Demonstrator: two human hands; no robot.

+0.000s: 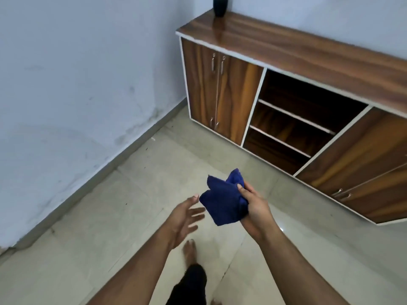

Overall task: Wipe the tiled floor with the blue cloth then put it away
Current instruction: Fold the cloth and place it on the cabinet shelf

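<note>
Head view: right hand (253, 201) grips the bunched blue cloth (222, 199) in mid-air above the tiled floor (110, 216); left hand (182, 219) hovers beside it, fingers spread. Loose corners could slip free, dropping the cloth short of the cabinet (286, 111).
</note>
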